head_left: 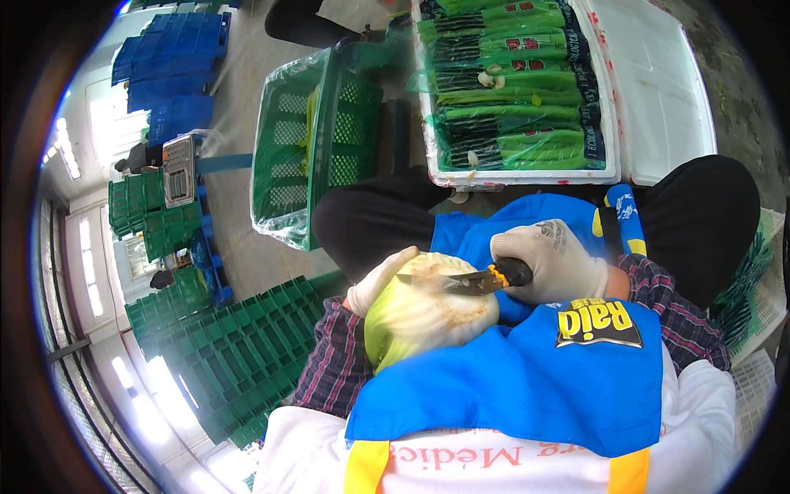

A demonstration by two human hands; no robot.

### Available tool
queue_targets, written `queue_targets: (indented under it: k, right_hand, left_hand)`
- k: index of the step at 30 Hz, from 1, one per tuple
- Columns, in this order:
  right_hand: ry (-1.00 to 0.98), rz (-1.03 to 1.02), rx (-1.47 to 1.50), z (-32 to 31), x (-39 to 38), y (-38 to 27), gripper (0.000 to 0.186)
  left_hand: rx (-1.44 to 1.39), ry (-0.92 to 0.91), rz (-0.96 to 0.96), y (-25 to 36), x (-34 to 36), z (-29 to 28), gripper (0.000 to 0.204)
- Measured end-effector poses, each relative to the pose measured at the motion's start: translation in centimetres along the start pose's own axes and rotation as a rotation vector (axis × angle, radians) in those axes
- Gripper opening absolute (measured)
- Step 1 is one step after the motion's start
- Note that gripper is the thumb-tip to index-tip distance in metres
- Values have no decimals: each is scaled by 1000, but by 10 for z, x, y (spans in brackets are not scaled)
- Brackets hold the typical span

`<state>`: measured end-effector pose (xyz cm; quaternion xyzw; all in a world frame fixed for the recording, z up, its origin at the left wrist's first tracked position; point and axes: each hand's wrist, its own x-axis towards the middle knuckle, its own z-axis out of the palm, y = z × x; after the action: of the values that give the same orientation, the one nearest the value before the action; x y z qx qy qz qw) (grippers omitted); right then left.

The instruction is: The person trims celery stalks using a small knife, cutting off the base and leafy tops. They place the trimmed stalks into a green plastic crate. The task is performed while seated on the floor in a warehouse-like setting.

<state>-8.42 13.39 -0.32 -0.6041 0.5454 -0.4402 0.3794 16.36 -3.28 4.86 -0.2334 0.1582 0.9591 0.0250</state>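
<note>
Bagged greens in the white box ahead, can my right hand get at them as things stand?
Probably not straight away: the right hand holds the knife. Once freed, it likely could: the box is open at the top, just beyond the legs.

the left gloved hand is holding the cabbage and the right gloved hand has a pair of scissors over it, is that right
Not quite: the tool in the right gloved hand is a knife, not scissors, as the head view shows. The left gloved hand is indeed holding the cabbage.
</note>
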Motion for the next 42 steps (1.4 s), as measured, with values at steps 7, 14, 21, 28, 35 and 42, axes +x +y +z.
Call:
queue_targets:
  k: [7, 14, 21, 28, 35, 42]
  right_hand:
    - [60, 139, -86, 11, 2, 14, 20]
    - [-15, 213, 38, -5, -1, 18, 16]
    - [-93, 34, 20, -5, 7, -16, 19]
    - [4, 107, -56, 9, 1, 15, 18]
    - [18, 136, 16, -3, -5, 22, 14]
    - [-120, -74, 54, -7, -6, -12, 24]
  left_hand:
    - [130, -81, 128, -5, -6, 5, 53]
    - [13, 207, -93, 1, -11, -36, 53]
    - [-209, 81, -180, 4, -14, -43, 57]
    - [-56, -248, 83, -8, 2, -12, 60]
    - [-351, -37, 6, -14, -22, -33, 66]
    - [-204, 492, -221, 1, -31, -77, 56]
